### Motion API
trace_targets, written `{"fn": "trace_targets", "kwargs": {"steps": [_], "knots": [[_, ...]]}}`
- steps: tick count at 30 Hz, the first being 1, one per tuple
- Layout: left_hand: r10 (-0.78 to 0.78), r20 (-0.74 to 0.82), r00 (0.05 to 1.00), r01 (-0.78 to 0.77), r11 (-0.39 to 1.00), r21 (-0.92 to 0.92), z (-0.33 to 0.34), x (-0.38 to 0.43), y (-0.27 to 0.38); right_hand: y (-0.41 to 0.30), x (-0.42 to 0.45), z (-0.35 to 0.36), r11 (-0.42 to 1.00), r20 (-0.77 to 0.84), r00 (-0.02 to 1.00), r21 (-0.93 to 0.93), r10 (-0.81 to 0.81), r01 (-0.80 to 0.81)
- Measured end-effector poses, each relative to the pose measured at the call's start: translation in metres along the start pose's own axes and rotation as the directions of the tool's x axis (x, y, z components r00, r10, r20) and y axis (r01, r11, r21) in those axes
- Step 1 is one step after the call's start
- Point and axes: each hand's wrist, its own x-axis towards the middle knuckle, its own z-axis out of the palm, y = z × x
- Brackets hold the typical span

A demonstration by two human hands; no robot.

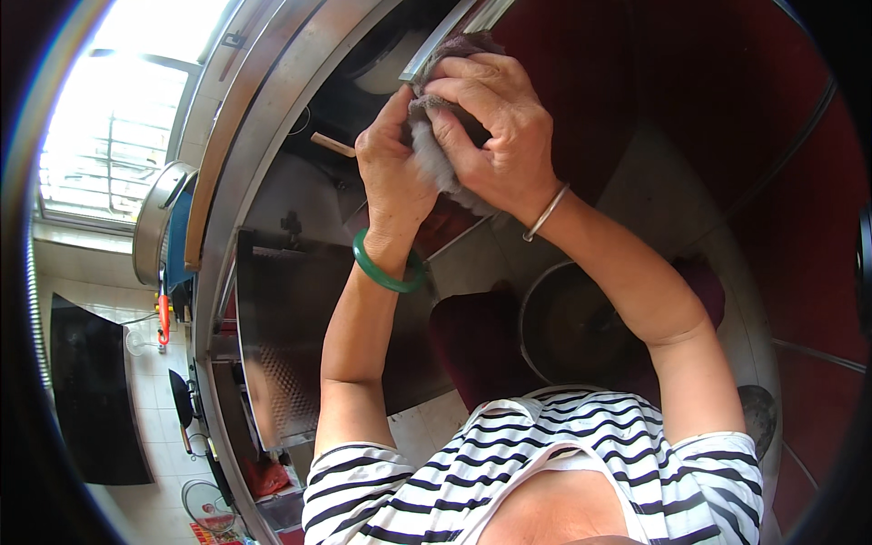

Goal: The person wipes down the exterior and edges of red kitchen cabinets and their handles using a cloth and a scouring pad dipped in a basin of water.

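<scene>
A grey cloth (pixel 436 153) is bunched between my two hands. My right hand (pixel 501 119), with a silver bangle at its wrist, grips the cloth and presses it round the end of a metal-edged strip (pixel 436 44) at the top. My left hand (pixel 397 163), above a green bangle, has its thumb at the lower tip of that strip and its palm beside the cloth; its fingers are mostly hidden. Part of the cloth hangs below my hands and is blurred.
An open cabinet with a dark metal drawer front (pixel 313 327) stands at the left. Below my arms is a round basin (pixel 579 327) near my knees. Dark red cabinet doors (pixel 736 88) are at the right. On the worktop at the left stands a steel pot (pixel 151 225).
</scene>
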Motion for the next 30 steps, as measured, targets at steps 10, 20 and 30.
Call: {"fn": "trace_targets", "kwargs": {"steps": [10,20,30], "knots": [[-0.084,-0.050,0.995,0.075,0.983,-0.170,0.018,-0.002,0.010,0.042,0.023,-0.017,1.000,-0.055,0.998,-0.012,0.025,-0.025],[-0.084,-0.074,0.994,0.071,0.984,-0.162,0.015,-0.001,0.005,0.038,0.016,-0.015,0.997,0.011,0.999,0.056,-0.044,0.044],[-0.135,-0.020,0.991,0.131,0.982,-0.138,0.008,-0.002,0.005,0.030,0.020,-0.017,0.994,0.031,0.993,0.002,-0.111,0.111]]}}
